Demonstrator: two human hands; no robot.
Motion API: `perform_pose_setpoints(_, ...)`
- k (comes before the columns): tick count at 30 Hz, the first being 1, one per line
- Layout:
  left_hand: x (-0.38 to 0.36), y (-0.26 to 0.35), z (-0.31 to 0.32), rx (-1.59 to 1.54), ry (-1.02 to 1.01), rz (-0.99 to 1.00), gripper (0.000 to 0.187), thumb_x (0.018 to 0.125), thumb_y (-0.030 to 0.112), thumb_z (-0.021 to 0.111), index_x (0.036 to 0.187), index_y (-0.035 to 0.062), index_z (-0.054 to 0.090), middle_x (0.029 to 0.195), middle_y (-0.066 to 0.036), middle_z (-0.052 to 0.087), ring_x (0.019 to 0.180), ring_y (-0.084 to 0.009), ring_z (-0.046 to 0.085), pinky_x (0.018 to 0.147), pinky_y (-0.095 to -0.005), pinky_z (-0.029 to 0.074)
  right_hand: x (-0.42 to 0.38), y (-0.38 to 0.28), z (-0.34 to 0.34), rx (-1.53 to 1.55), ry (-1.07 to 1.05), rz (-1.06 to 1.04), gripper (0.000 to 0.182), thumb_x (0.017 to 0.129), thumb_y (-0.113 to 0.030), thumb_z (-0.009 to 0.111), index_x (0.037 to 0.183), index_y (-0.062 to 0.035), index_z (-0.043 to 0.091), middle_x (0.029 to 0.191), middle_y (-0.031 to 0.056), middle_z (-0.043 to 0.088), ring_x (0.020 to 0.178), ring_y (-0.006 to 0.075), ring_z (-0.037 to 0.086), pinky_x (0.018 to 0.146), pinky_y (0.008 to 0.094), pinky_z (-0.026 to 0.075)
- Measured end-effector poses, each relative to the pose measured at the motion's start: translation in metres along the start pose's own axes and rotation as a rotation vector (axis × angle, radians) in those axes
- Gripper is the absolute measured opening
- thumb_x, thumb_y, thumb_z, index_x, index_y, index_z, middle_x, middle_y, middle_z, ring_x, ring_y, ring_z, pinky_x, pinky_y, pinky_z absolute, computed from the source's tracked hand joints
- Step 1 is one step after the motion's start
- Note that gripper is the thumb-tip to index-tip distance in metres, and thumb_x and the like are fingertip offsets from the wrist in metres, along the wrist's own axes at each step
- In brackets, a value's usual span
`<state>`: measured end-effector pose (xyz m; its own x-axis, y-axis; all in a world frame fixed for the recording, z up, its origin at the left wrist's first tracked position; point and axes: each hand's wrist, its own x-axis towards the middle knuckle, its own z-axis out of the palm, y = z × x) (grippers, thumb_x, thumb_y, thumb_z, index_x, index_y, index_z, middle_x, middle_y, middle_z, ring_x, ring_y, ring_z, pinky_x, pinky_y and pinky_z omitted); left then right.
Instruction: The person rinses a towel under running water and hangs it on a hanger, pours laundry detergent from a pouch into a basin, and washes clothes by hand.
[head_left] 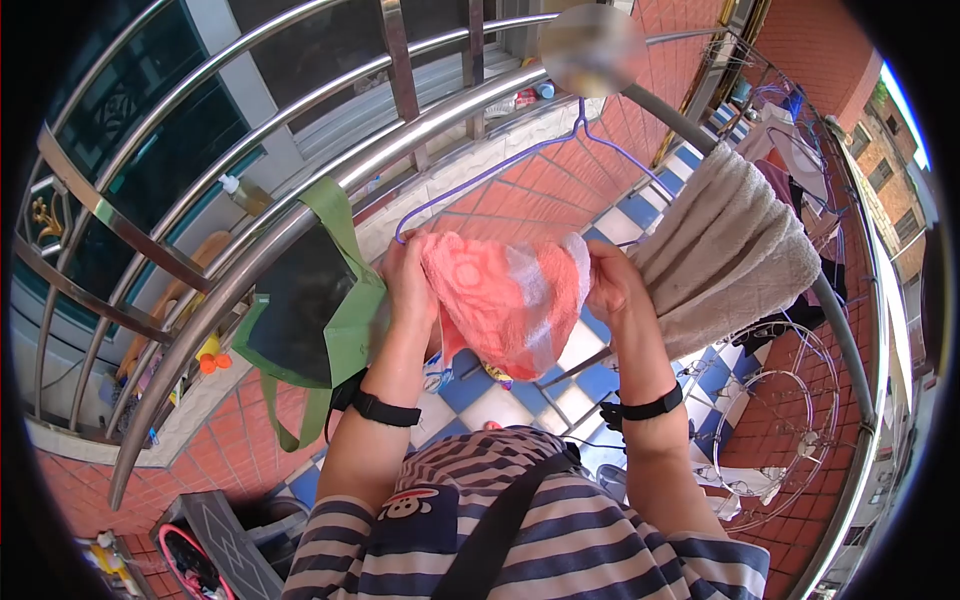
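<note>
A: Where is the pink towel (500, 300)?
B: Centre, stretched between both hands, below the sloping arms of a purple hanger (582, 118).
A: The grip?
B: Left hand (405, 285): closed on one edge, near the hanger's corner. Right hand (612, 285): closed on the opposite edge. A grey towel (735, 250) hangs over a pole, right.
</note>
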<state>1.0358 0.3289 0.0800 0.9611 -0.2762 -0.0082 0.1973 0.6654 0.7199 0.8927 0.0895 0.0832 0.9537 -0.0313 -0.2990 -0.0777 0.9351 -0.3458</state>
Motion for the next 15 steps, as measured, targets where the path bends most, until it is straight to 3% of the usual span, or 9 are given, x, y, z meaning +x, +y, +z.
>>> perform_pose_setpoints(2,0.001,0.005,0.004,0.029,-0.031,0.024,0.012,0.088,0.004,0.055,0.099,0.0010,0.057,0.091,-0.008,0.061,0.082,-0.0169,0.061,0.076,-0.0284,0.050,-0.006,0.005,0.004,-0.051,-0.003,0.006,0.028,0.088,-0.009,0.041,0.105,0.0098,0.053,0.102,0.0207,0.062,0.092,0.0293,0.064,0.083,0.0407,0.054)
perform_pose_setpoints(4,-0.002,0.012,0.013,0.127,-0.024,0.129,0.008,0.087,0.002,0.058,0.095,0.0012,0.059,0.090,-0.004,0.060,0.083,-0.0099,0.057,0.076,-0.0231,0.046,-0.008,0.015,0.000,-0.104,-0.007,0.010,0.030,0.090,-0.010,0.040,0.108,0.0098,0.053,0.105,0.0210,0.062,0.095,0.0294,0.064,0.085,0.0412,0.053)
perform_pose_setpoints(7,0.007,0.007,0.005,0.213,-0.052,0.161,0.013,0.088,-0.003,0.052,0.098,-0.0010,0.059,0.095,-0.008,0.062,0.087,-0.0142,0.060,0.079,-0.0260,0.049,0.002,0.034,-0.010,-0.207,0.209,0.005,0.032,0.093,-0.017,0.041,0.113,0.0052,0.053,0.116,0.0177,0.058,0.104,0.0262,0.060,0.090,0.0403,0.050)
perform_pose_setpoints(11,0.009,0.007,0.008,0.307,-0.030,0.205,0.016,0.089,-0.001,0.052,0.103,-0.0022,0.060,0.097,-0.006,0.062,0.089,-0.0121,0.059,0.082,-0.0246,0.047,0.019,0.025,0.008,-0.356,0.099,0.000,0.031,0.093,-0.018,0.043,0.114,0.0019,0.054,0.114,0.0147,0.060,0.102,0.0258,0.061,0.090,0.0387,0.049)
perform_pose_setpoints(14,0.014,0.018,0.015,0.295,-0.033,0.231,0.020,0.090,0.001,0.052,0.109,-0.0025,0.059,0.098,-0.005,0.062,0.091,-0.0105,0.058,0.084,-0.0232,0.046,0.024,-0.010,0.014,-0.296,0.114,-0.131,0.029,0.091,-0.020,0.047,0.110,0.0004,0.057,0.111,0.0124,0.062,0.100,0.0239,0.061,0.085,0.0366,0.051)
perform_pose_setpoints(15,0.015,0.020,0.016,0.322,-0.012,0.251,0.020,0.091,0.001,0.052,0.109,-0.0023,0.060,0.099,-0.005,0.062,0.091,-0.0101,0.057,0.084,-0.0228,0.045,0.015,-0.022,0.026,-0.302,0.054,-0.137,0.027,0.089,-0.019,0.050,0.105,-0.0001,0.058,0.103,0.0102,0.064,0.092,0.0217,0.062,0.077,0.0343,0.051)
